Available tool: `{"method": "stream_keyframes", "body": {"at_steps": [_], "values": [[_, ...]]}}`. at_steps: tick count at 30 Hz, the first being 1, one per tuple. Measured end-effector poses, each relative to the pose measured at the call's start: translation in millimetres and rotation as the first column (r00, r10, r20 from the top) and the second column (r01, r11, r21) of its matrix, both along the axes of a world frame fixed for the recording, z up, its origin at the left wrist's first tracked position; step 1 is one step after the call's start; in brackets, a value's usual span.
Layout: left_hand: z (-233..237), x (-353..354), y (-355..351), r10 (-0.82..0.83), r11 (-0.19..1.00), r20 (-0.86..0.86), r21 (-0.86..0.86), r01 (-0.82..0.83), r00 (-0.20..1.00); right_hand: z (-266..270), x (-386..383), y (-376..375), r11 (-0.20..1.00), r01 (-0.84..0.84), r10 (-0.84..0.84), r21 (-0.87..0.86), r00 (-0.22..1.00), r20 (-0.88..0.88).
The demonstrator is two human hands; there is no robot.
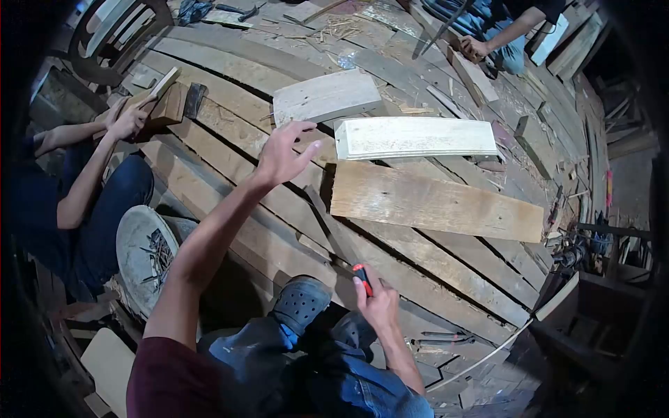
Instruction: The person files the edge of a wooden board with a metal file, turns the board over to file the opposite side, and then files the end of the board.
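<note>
My left hand (pixel 286 153) is raised over the slatted wooden platform, fingers and thumb apart, holding nothing. It is nearest to a pale curved wood block (pixel 324 97) and the left end of a whitish shaped piece of wood (pixel 418 138). My right hand (pixel 378 306) is closed around the red and black handle of what looks like a handsaw (pixel 362 277). Its long grey blade seems to point up and left across the slats. Just beyond the blade lies a flat brown board (pixel 435 202), beside the whitish piece.
At left, a person's hands (pixel 129 122) work on a wood block (pixel 167 104). A bucket (pixel 143 261) of nails stands near my left arm. Another person's hand (pixel 476 49) is at the upper right. Gaps run between the slats (pixel 230 157); pencil-like tools (pixel 442 339) lie at lower right.
</note>
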State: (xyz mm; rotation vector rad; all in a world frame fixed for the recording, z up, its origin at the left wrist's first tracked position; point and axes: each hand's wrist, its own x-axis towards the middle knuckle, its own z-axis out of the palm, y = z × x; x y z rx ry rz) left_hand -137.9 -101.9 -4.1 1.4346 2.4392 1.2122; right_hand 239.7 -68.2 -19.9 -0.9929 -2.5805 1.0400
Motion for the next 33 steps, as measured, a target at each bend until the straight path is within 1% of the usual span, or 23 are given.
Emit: {"method": "stream_keyframes", "body": {"at_steps": [1,2,5,9,10,13,14,15,17,19,20,21,23,27,28,31,32,33], "values": [[-1,1,1,-0.018,1.0,-0.009,0.016,0.018,1.0,1,4,5,1.0,-0.002,0.002,0.008,1.0,0.021],[-1,2,0,-0.004,1.0,-0.04,-0.01,0.004,0.999,2,7,7,0.999,-0.006,0.006,0.044,1.0,0.002],[-2,5,1,-0.017,0.999,0.006,0.033,0.017,1.0,2,15,17,0.997,-0.045,0.049,0.065,0.996,-0.076],[-1,3,-5,-0.012,0.999,-0.052,0.049,0.015,0.999,17,25,31,0.992,-0.092,0.098,0.091,0.993,-0.064],[0,2,-6,-0.003,0.998,-0.048,0.058,0.006,0.999,23,23,37,0.978,-0.128,0.141,0.168,0.988,-0.07],[6,4,-13,0.044,0.998,0.023,0.044,-0.045,0.999,63,13,60,0.873,-0.289,0.288,0.393,0.956,0.062],[7,4,-15,0.046,0.998,0.052,0.043,-0.049,0.998,78,8,70,0.856,-0.327,0.302,0.4,0.945,0.125],[7,2,-17,0.037,0.998,-0.01,0.054,-0.036,0.999,86,4,82,0.818,-0.359,0.345,0.45,0.931,0.116],[4,0,-20,0.061,0.997,-0.024,0.045,-0.06,0.998,104,-10,105,0.696,-0.512,0.469,0.503,0.855,0.222],[9,4,-21,0.054,0.995,-0.013,0.085,-0.053,0.998,124,-28,122,0.626,-0.601,0.525,0.497,0.796,0.303],[13,4,-23,0.052,0.993,-0.01,0.105,-0.05,0.999,137,-40,126,0.579,-0.648,0.509,0.495,0.761,0.402],[14,5,-26,0.052,0.992,-0.017,0.116,-0.049,0.999,141,-50,132,0.555,-0.661,0.544,0.505,0.747,0.382],[11,6,-30,0.042,0.989,-0.021,0.142,-0.039,0.999,156,-71,140,0.501,-0.713,0.595,0.491,0.695,0.404],[2,2,-44,0.06,0.991,-0.099,0.126,-0.047,0.993,181,-95,149,0.43,-0.777,0.602,0.46,0.626,0.495],[-1,4,-46,0.086,0.989,-0.065,0.124,-0.077,0.994,186,-101,153,0.395,-0.785,0.625,0.477,0.61,0.488],[-6,6,-52,0.053,0.992,-0.084,0.114,-0.043,0.995,196,-124,158,0.279,-0.83,0.63,0.484,0.538,0.56],[-9,7,-51,0.016,0.988,-0.147,0.157,0.007,0.989,202,-134,155,0.239,-0.84,0.647,0.488,0.512,0.565],[-9,9,-51,0.006,0.986,-0.153,0.164,0.019,0.988,207,-145,151,0.253,-0.851,0.637,0.461,0.505,0.582]]}}
